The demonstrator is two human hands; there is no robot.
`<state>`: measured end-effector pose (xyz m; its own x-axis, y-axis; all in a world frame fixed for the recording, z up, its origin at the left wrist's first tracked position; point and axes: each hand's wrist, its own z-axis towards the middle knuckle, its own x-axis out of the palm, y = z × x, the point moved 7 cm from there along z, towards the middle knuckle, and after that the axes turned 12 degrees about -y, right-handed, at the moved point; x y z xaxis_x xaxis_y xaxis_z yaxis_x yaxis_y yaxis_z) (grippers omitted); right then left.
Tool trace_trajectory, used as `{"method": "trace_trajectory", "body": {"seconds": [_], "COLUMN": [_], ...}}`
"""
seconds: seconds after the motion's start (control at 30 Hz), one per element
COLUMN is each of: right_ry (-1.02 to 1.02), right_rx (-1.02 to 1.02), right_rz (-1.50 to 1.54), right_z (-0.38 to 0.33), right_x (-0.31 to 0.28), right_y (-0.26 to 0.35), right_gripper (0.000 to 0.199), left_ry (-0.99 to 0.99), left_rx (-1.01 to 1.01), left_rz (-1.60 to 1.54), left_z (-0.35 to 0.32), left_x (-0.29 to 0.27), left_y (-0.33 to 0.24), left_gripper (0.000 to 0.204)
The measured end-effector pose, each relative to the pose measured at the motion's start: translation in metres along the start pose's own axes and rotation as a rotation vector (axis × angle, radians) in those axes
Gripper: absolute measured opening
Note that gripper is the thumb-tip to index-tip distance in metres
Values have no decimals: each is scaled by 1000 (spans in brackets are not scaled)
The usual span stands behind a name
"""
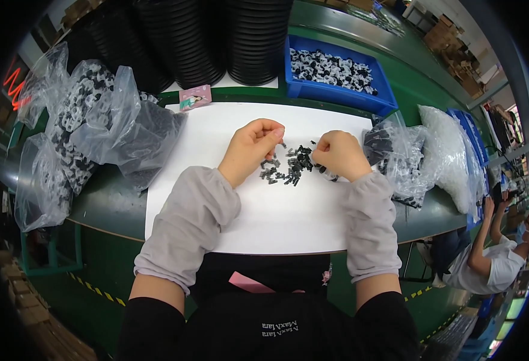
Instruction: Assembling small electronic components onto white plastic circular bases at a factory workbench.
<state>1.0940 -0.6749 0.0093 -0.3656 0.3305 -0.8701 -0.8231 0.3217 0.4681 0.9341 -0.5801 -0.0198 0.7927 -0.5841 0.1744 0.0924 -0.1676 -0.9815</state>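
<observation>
Both my hands are over a white sheet [264, 225] on the bench, with grey sleeve covers on the forearms. Between them lies a loose pile of small black parts [301, 157], with smaller dark grey clear-looking parts [271, 174] at its left. My left hand [253, 146] is closed in a pinch at the pile's upper left, a tiny dark piece showing near its fingertips. Closed with its fingers turned down, my right hand [341, 153] is at the pile's right edge; what it holds is hidden. A few white and black pieces [329, 174] peek out under it.
A blue bin [342, 72] of white and black parts stands behind the sheet, beside tall black stacks [257, 42]. A small pink box [195, 97] sits at the back edge. Filled plastic bags [84, 114] flank the left, more bags [451, 153] the right. A person [487, 259] sits at right.
</observation>
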Motion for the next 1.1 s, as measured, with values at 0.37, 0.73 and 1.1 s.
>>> {"method": "trace_trajectory", "body": {"seconds": [0.37, 0.73, 1.1], "right_ry": [-320, -252, -165], "right_rx": [-201, -342, -202], "right_rz": [513, 126, 170], "right_z": [3, -3, -6], "right_x": [-5, 14, 31], "right_y": [30, 19, 33], "right_gripper": [11, 7, 5], "left_ry": [161, -162, -113], "left_rx": [-375, -78, -126], "left_rz": [-343, -269, -229], "left_z": [-7, 7, 4], "left_x": [10, -15, -9], "left_y": [16, 2, 4], "left_gripper": [26, 20, 18]}}
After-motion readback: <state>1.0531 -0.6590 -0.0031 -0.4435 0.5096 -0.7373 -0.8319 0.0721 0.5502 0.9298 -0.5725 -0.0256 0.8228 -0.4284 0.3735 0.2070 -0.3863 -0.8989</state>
